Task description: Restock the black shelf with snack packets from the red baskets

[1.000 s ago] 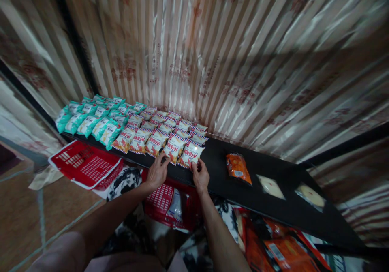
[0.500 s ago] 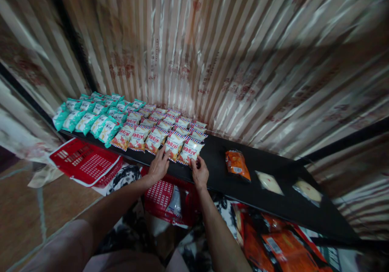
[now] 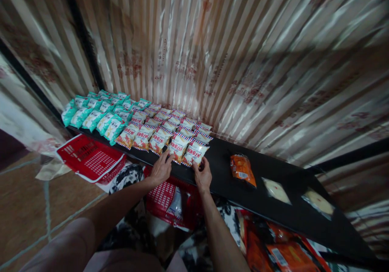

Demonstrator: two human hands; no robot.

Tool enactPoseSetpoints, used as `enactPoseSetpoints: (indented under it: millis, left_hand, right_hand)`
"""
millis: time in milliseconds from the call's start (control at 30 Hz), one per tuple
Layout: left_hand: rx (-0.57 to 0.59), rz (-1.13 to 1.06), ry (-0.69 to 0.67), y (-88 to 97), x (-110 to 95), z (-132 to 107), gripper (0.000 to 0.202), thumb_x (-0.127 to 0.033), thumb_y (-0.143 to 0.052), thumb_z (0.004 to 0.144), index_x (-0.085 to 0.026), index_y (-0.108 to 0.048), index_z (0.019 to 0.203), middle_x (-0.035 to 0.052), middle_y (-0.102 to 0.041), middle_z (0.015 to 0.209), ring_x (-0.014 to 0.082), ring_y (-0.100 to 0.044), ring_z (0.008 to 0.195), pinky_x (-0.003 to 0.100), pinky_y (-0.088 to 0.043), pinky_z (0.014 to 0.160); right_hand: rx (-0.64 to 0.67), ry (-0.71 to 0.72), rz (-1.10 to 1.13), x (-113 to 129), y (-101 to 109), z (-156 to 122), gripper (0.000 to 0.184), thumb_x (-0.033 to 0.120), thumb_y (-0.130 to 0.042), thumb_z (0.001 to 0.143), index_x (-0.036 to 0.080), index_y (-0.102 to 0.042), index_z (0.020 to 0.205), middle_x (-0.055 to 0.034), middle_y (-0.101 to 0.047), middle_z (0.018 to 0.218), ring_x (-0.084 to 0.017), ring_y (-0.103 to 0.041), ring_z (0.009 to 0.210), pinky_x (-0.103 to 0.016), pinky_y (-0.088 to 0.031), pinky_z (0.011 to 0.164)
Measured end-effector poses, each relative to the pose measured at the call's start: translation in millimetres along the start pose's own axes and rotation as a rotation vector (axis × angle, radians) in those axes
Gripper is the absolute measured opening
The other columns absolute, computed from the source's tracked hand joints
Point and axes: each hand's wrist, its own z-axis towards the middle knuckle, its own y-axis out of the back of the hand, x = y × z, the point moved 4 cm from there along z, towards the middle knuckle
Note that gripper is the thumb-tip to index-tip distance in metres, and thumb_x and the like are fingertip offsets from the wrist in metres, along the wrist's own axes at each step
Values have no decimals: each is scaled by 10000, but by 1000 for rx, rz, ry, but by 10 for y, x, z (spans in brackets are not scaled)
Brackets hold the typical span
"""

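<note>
Small white-and-yellow snack bags [image 3: 178, 146] with striped top edges stand in close rows on a black shelf [image 3: 219, 158]. My right hand [image 3: 203, 175] is at the front row's right end, its thumb and fingers closed round the lower right corner of the end snack bag [image 3: 194, 153]. My left hand [image 3: 162, 169] rests at the shelf's front edge, its slightly bent, parted fingers touching the lower part of the neighbouring bag. Left of these rows stand several teal snack bags [image 3: 114, 128].
An orange packet [image 3: 242, 170] and two clear-wrapped pale flat packets [image 3: 276, 190] lie farther right on the shelf. Below its front edge are a red basket [image 3: 91, 158], another red basket [image 3: 161, 201] and large orange packages [image 3: 291, 255]. A striped curtain [image 3: 188, 53] hangs behind.
The view has shifted slightly, so the shelf and bags appear a little farther right. Both hands stay at the same front bags, with only small finger movements.
</note>
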Motion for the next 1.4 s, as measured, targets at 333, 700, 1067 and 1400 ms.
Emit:
enactPoseSetpoints:
  millis: [333,700,1067,1400]
  left_hand:
    - [25,-29,-4,-39,1,-81,515,-88,-408,779,-139,-416,1292,154,-370,1354,266,-323,1279,451,-337,1041]
    - [30,-20,2,-52,-21,-131,512,-81,-395,782,-114,-407,1293,171,-300,1408,271,-253,1328,462,-309,1058]
    - [14,-15,21,-68,-18,-172,532,-79,-388,790,-133,-379,1320,160,-313,1422,259,-253,1337,457,-328,1046]
    - [16,-60,21,-146,48,-227,479,-130,-363,845,-116,-369,1324,155,-317,1427,242,-261,1335,444,-328,1045]
  right_hand:
    - [-5,-20,-45,40,32,-14,572,607,-539,676,161,-509,1034,-112,-632,967,-170,-586,662,-305,-457,675]
    - [-10,10,-56,32,15,-13,575,592,-538,685,167,-526,1072,-98,-619,978,-179,-582,722,-313,-463,698]
    - [-218,403,-148,489,151,-103,522,474,-442,825,121,-498,1205,-170,-540,1196,-269,-472,1124,-423,-418,894]
    - [176,486,-177,891,-339,-109,422,318,-395,846,160,-545,1208,-130,-590,1163,-229,-553,1046,-416,-435,925]
